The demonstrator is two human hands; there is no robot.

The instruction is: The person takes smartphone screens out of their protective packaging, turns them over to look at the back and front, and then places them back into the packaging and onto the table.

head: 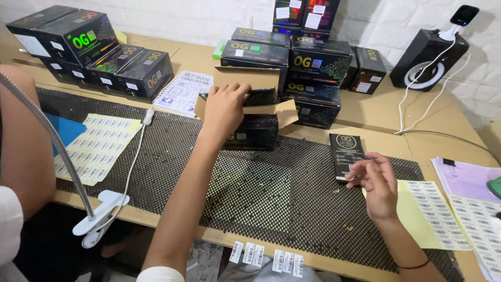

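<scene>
My left hand [225, 106] reaches into an open black cardboard box [255, 130] on the black mesh mat [261, 193] and grips a flat black packet [261, 96] at the box's top. My right hand [377, 180] hovers over the mat at the right, fingers curled and apart, touching the lower edge of a slim black packet [346, 155] that lies flat on the mat.
Stacks of black boxes [308, 62] stand behind and at the back left [94, 52]. Yellow barcode label sheets lie at the left [96, 146] and right [433, 209]. A spiral notebook [182, 91], a black speaker [425, 60], white cables and a clip-on gooseneck [99, 214] are nearby.
</scene>
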